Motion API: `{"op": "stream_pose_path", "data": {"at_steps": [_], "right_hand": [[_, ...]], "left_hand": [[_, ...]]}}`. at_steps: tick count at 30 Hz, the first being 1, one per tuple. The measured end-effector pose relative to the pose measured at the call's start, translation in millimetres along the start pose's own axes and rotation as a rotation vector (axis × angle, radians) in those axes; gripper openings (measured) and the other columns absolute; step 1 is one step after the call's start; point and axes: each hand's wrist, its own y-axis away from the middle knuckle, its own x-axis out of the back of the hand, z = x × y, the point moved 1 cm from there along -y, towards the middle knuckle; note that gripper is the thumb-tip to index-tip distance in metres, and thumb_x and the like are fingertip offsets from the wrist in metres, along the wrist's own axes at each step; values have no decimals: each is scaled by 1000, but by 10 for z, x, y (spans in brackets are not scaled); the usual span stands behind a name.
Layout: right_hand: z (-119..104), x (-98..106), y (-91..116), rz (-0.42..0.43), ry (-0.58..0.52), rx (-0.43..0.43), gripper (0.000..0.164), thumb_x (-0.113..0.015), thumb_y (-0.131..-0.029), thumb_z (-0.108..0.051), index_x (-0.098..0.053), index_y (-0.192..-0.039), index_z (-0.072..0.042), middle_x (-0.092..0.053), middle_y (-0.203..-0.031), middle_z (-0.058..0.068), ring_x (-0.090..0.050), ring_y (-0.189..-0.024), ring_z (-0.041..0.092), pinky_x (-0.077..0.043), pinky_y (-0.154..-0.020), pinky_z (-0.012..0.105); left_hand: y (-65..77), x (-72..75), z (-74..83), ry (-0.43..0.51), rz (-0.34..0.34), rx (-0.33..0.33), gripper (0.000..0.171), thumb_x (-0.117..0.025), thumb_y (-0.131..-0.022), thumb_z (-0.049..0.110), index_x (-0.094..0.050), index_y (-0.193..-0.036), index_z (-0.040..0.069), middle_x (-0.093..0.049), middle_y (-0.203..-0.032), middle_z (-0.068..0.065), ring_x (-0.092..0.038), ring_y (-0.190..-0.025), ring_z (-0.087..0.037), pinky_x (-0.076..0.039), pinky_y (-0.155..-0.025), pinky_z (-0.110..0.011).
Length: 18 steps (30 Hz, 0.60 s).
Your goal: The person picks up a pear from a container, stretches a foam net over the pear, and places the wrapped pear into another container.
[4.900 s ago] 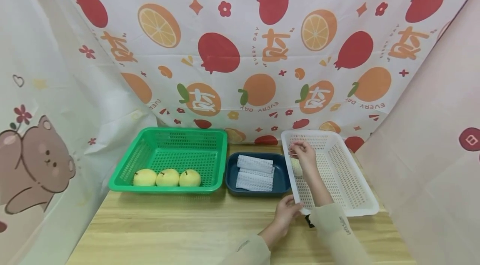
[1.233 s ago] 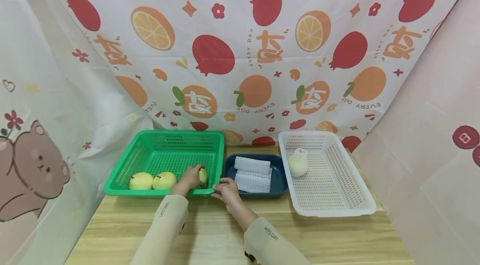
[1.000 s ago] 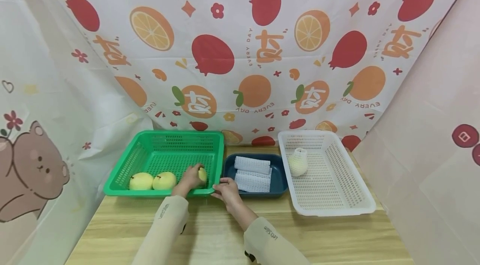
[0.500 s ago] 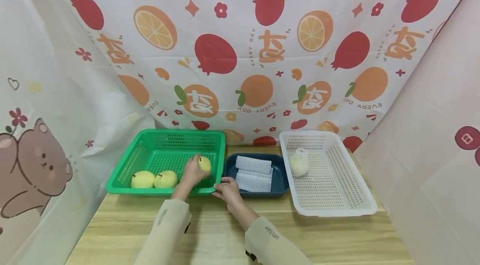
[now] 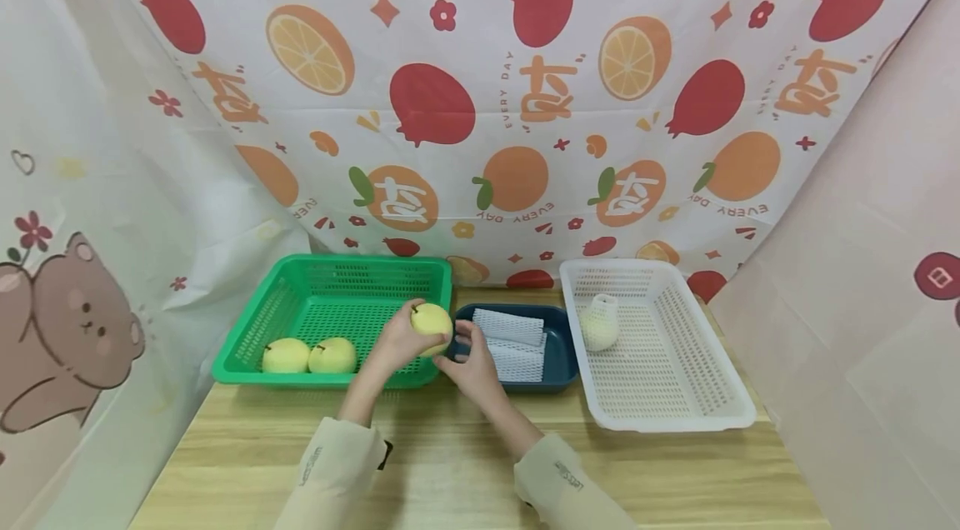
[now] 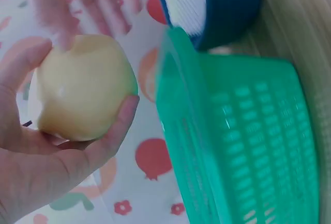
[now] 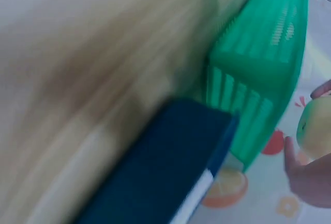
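My left hand (image 5: 397, 341) grips a round yellow pear (image 5: 431, 328) above the right end of the green basket (image 5: 333, 380). In the left wrist view the fingers and thumb wrap the pear (image 6: 85, 87), its dark stem toward the palm. My right hand (image 5: 477, 372) is beside the pear's right side, fingers parted and loosely bent, holding nothing of its own. Two more pears (image 5: 286, 356) sit at the basket's front left. White foam net sleeves (image 5: 517, 361) lie in the dark blue tray (image 5: 564, 384). A netted pear (image 5: 599, 325) stands in the white basket (image 5: 667, 423).
Green basket, blue tray and white basket stand in a row on the wooden table (image 5: 450, 463). Their raised rims separate them. A fruit-print cloth (image 5: 480, 130) hangs right behind, with plain-sided cloths to left and right.
Earlier my right hand let go of the netted pear in the white basket. Since then my left hand has lifted a pear rightward; my right hand has left the green basket's rim and come beside it.
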Motion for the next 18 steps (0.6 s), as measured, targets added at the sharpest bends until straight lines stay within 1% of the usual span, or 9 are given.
{"op": "stream_pose_path", "data": {"at_steps": [2, 4, 6, 8, 10, 13, 16, 18], "right_hand": [[-56, 71, 13, -42, 21, 69, 66, -70, -83, -23, -34, -137, -12, -38, -133, 8, -42, -117, 27, -43, -88, 46], [-94, 139, 30, -71, 60, 129, 70, -71, -82, -26, -33, -140, -18, -36, -135, 5, -40, -118, 24, -42, -89, 44], [-112, 205, 54, -84, 117, 161, 72, -71, -81, -30, -31, -141, -21, -34, -137, 3, -40, -119, 22, -42, -89, 41], [-101, 270, 88, -86, 167, 174, 74, -72, -80, -31, -31, -141, -20, -34, -137, 4, -41, -118, 21, -43, -88, 38], [-72, 334, 132, -87, 197, 163, 76, -73, -79, -32, -31, -141, -18, -34, -137, 4, -43, -116, 21, -44, -87, 36], [-14, 429, 214, -95, 207, 123, 77, -74, -78, -31, -31, -141, -17, -35, -137, 2, -44, -114, 20, -44, -87, 37], [57, 514, 291, -105, 175, 85, 76, -75, -77, -27, -33, -139, -17, -35, -137, 2, -44, -113, 21, -44, -86, 38], [98, 570, 341, -112, 128, 57, 74, -75, -77, -23, -34, -139, -18, -36, -137, 4, -44, -113, 24, -44, -85, 39]], "left_hand": [[44, -33, 54, 38, -28, -6, 77, -74, -77, 26, -33, -137, 1, -47, -121, -24, -50, -98, -35, -46, -71, -44], [83, -74, 104, 78, -54, -16, 77, -74, -77, 27, -33, -137, 1, -48, -119, -23, -51, -96, -33, -46, -70, -42], [116, -125, 145, 106, -73, -36, 79, -74, -77, 28, -32, -137, 0, -49, -118, -21, -52, -95, -31, -47, -69, -41], [155, -180, 179, 116, -87, -62, 78, -73, -78, 29, -32, -136, -3, -50, -116, -21, -53, -93, -29, -47, -68, -40], [197, -240, 204, 112, -98, -87, 77, -72, -80, 31, -33, -136, -5, -50, -116, -20, -54, -92, -29, -48, -68, -40], [257, -346, 201, 101, -125, -117, 75, -70, -81, 32, -34, -135, -7, -50, -117, -20, -54, -93, -28, -48, -68, -39], [303, -454, 163, 111, -160, -143, 77, -72, -80, 30, -33, -135, -8, -47, -121, -22, -54, -92, -28, -48, -67, -38], [329, -522, 130, 135, -188, -155, 79, -72, -79, 29, -31, -136, -8, -44, -125, -23, -53, -93, -28, -48, -69, -38]]}}
